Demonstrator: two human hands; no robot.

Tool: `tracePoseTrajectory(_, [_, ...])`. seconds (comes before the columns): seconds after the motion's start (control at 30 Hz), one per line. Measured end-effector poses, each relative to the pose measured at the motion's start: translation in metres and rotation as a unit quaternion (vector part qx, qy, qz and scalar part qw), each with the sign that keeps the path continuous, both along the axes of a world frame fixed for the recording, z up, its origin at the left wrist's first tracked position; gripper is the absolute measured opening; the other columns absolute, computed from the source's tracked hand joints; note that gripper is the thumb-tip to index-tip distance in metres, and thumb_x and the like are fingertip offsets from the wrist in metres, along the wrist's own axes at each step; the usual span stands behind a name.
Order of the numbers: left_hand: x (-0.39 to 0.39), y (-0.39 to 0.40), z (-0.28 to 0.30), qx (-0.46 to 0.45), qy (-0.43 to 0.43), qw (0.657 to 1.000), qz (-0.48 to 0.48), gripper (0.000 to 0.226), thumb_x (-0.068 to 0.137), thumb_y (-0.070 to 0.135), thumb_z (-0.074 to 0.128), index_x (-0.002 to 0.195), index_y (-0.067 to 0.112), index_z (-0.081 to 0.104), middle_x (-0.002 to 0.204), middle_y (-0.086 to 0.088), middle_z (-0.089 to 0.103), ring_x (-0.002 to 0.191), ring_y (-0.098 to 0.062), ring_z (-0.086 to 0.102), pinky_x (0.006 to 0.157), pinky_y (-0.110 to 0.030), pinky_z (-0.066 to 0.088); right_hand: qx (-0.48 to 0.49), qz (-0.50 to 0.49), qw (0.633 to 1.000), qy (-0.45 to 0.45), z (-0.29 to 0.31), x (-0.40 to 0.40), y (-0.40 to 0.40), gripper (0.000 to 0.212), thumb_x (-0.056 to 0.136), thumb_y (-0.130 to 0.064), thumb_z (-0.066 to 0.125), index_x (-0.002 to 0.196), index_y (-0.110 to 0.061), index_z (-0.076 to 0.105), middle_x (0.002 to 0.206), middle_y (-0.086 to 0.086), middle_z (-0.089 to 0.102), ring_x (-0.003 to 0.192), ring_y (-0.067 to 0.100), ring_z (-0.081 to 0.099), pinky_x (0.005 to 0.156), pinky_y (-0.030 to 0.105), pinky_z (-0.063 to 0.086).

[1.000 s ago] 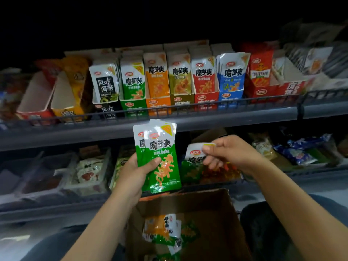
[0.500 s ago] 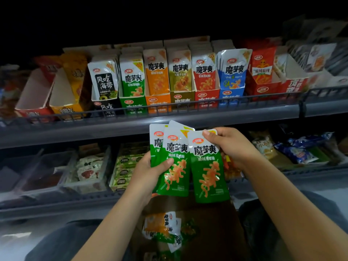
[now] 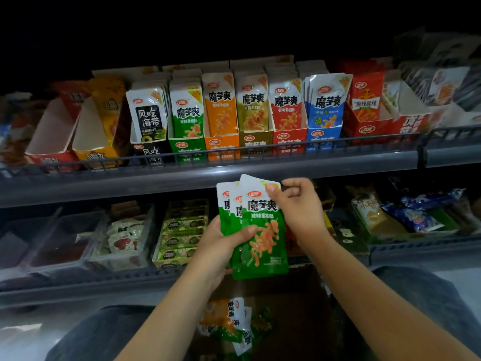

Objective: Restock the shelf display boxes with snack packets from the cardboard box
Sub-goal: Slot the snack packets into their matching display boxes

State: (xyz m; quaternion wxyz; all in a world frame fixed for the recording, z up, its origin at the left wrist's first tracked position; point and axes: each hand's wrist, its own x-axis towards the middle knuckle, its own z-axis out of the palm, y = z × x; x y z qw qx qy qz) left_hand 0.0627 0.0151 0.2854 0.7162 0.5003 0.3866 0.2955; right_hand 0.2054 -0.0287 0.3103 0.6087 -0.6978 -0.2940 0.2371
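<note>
My left hand point(image 3: 221, 243) grips a fanned stack of green snack packets point(image 3: 263, 230) in front of the lower shelf. My right hand point(image 3: 296, 204) pinches the top right corner of the front packet. The green display box point(image 3: 187, 149) stands on the upper shelf, up and to the left of the packets, with green packets inside it. Below my arms the cardboard box point(image 3: 299, 295) holds a few orange and green packets point(image 3: 229, 321).
The upper shelf rail point(image 3: 234, 170) runs across above my hands. Black, orange, olive, red and blue display boxes stand beside the green one. Two near-empty boxes point(image 3: 73, 131) sit at the left. Clear bins point(image 3: 65, 241) and loose bags point(image 3: 406, 214) fill the lower shelf.
My right hand brought a further green packet from the side and laid it over the stack in my left hand. The stack has risen slightly toward the upper shelf.
</note>
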Motion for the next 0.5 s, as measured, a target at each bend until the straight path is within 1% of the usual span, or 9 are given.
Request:
tracePoseTrajectory(0.07, [0.0, 0.003, -0.001, -0.006, -0.012, 0.999, 0.045, 0.056, 0.062, 0.015, 0.078, 0.115, 0.013, 0.057, 0.103, -0.006, 0.072, 0.091, -0.026, 0.07, 0.075, -0.043, 0.056, -0.034, 0.05, 0.998, 0.033, -0.002, -0.005, 0.002, 0.048, 0.088, -0.04, 0.06, 0.126, -0.013, 0.048, 0.099, -0.002, 0.062, 0.096, 0.015, 0.06, 0.089, 0.038, 0.05])
tracePoseTrajectory(0.13, [0.001, 0.006, -0.001, -0.005, -0.03, 0.996, 0.081, 0.055, 0.07, 0.011, 0.076, 0.12, 0.012, 0.053, 0.108, -0.008, 0.07, 0.096, -0.026, 0.069, 0.079, -0.044, 0.056, -0.054, 0.13, 0.988, 0.065, -0.004, -0.015, -0.001, 0.042, 0.094, -0.039, 0.051, 0.131, -0.02, 0.047, 0.119, 0.001, 0.061, 0.107, 0.018, 0.06, 0.097, 0.044, 0.047])
tracePoseTrajectory(0.2, [0.005, 0.006, -0.001, 0.009, -0.038, 0.994, 0.101, 0.044, 0.083, 0.013, 0.069, 0.123, 0.015, 0.051, 0.112, -0.008, 0.068, 0.099, -0.025, 0.067, 0.08, -0.043, 0.056, -0.038, 0.186, 0.979, 0.08, -0.005, -0.026, -0.005, 0.02, 0.098, -0.032, 0.044, 0.114, -0.037, 0.054, 0.117, -0.003, 0.063, 0.105, 0.015, 0.062, 0.095, 0.043, 0.049])
tracePoseTrajectory(0.27, [0.01, 0.002, 0.0, 0.025, -0.035, 0.993, 0.109, 0.033, 0.091, 0.021, 0.06, 0.123, 0.02, 0.05, 0.111, -0.004, 0.067, 0.098, -0.023, 0.067, 0.082, -0.042, 0.055, -0.023, 0.201, 0.977, 0.068, -0.008, -0.036, -0.006, 0.028, 0.1, -0.028, 0.04, 0.099, -0.053, 0.052, 0.12, -0.006, 0.06, 0.107, 0.012, 0.06, 0.095, 0.043, 0.049])
tracePoseTrajectory(0.3, [0.012, -0.001, 0.001, 0.037, -0.028, 0.993, 0.108, 0.028, 0.094, 0.025, 0.055, 0.122, 0.022, 0.05, 0.11, -0.002, 0.067, 0.098, -0.021, 0.066, 0.083, -0.042, 0.054, -0.019, 0.196, 0.979, 0.047, -0.011, -0.038, -0.005, 0.033, 0.1, -0.028, 0.039, 0.097, -0.059, 0.051, 0.125, -0.006, 0.056, 0.111, 0.012, 0.057, 0.097, 0.044, 0.047])
tracePoseTrajectory(0.33, [0.013, -0.003, 0.003, 0.05, -0.019, 0.993, 0.104, 0.025, 0.096, 0.028, 0.051, 0.121, 0.024, 0.049, 0.108, 0.0, 0.066, 0.097, -0.018, 0.065, 0.083, -0.04, 0.054, -0.014, 0.193, 0.981, 0.028, -0.014, -0.04, -0.003, 0.034, 0.099, -0.029, 0.039, 0.099, -0.062, 0.05, 0.128, -0.007, 0.053, 0.113, 0.012, 0.055, 0.099, 0.044, 0.046])
tracePoseTrajectory(0.4, [0.014, -0.004, 0.007, 0.08, 0.0, 0.992, 0.097, 0.022, 0.1, 0.03, 0.043, 0.12, 0.024, 0.047, 0.107, 0.003, 0.063, 0.095, -0.012, 0.062, 0.077, -0.029, 0.051, 0.005, 0.194, 0.981, 0.015, -0.016, -0.04, -0.001, 0.034, 0.099, -0.028, 0.039, 0.111, -0.06, 0.046, 0.128, -0.009, 0.048, 0.112, 0.009, 0.054, 0.098, 0.041, 0.047])
tracePoseTrajectory(0.43, [0.014, -0.003, 0.009, 0.097, 0.013, 0.991, 0.096, 0.021, 0.1, 0.031, 0.04, 0.12, 0.025, 0.046, 0.109, 0.003, 0.061, 0.096, -0.009, 0.06, 0.076, -0.027, 0.049, 0.013, 0.194, 0.981, 0.015, -0.015, -0.04, -0.001, 0.035, 0.1, -0.027, 0.039, 0.117, -0.057, 0.043, 0.126, -0.012, 0.047, 0.11, 0.005, 0.053, 0.096, 0.036, 0.047])
tracePoseTrajectory(0.5, [0.013, -0.002, 0.01, 0.139, 0.042, 0.986, 0.078, 0.02, 0.1, 0.035, 0.037, 0.119, 0.029, 0.044, 0.115, 0.004, 0.057, 0.102, -0.007, 0.056, 0.08, -0.025, 0.046, 0.027, 0.205, 0.978, 0.007, -0.012, -0.037, -0.003, 0.036, 0.1, -0.024, 0.039, 0.118, -0.056, 0.038, 0.122, -0.016, 0.047, 0.108, 0.0, 0.052, 0.091, 0.026, 0.047])
